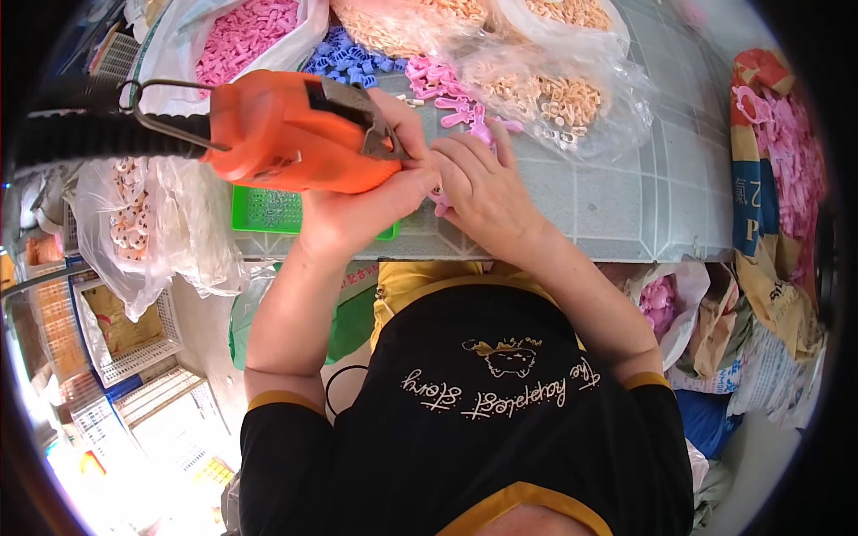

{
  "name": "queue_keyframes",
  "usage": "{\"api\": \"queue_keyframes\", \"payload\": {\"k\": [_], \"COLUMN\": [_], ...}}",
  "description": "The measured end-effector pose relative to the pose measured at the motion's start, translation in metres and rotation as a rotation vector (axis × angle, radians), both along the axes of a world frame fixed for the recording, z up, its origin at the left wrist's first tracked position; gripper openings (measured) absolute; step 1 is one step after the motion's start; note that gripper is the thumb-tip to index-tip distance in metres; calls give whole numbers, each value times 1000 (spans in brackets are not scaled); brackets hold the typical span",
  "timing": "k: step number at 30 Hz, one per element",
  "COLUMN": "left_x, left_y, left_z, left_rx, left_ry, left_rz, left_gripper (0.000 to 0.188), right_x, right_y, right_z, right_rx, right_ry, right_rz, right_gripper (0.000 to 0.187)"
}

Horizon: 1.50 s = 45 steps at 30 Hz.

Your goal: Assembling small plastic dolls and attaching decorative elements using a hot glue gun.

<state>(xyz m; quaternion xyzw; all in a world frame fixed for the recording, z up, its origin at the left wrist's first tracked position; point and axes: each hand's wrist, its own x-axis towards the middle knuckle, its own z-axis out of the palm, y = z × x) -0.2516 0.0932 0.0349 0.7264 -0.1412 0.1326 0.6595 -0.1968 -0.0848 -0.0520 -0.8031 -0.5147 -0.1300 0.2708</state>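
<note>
An orange power tool shaped like an electric screwdriver, with a wire hanging loop and a black coiled cord at its rear, lies level with its front end to the right. My left hand is closed around it from beneath, thumb along the near side; the tool hides the palm. Against its front end my right hand is closed on a small pink plastic piece, mostly covered by the fingers. Just beyond the right fingertips lie loose pink plastic pieces. Contact between tool tip and piece is hidden.
A green tray of small metal parts sits behind my left wrist. Farther back are a bag of pink pieces, blue pieces and clear bags of beige pieces. A sack with pink parts stands right; crates stand left.
</note>
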Motion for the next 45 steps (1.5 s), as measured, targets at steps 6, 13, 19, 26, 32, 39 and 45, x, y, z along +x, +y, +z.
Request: {"api": "queue_keyframes", "payload": {"k": [6, 13, 19, 26, 32, 39, 45], "left_x": [-11, -9, 0, 3, 3, 1, -2], "left_y": [-6, 46, 52, 59, 58, 51, 44], "left_z": [12, -10, -21, -26, -28, -27, -18], "left_rx": [-298, -165, -136, -167, -201, -128, -167], "left_ry": [-25, -55, -94, -109, -124, -108, -133], "left_rz": [132, 499, 556, 511, 474, 526, 571], "left_gripper": [28, 28, 30, 30, 30, 31, 31], "right_x": [2, 19, -3, 4, 2, 1, 1], "right_y": [-7, -31, -5, 1, 5, 12, 12], "right_z": [13, 40, 37, 38, 40, 28, 26], "right_rx": [-3, 139, 95, 63, -40, -186, -162], "right_ry": [103, 399, 435, 459, 298, 103, 56], "right_rz": [20, 133, -330, -226, -159, -271, -306], "right_gripper": [56, 52, 55, 56, 56, 53, 45]}}
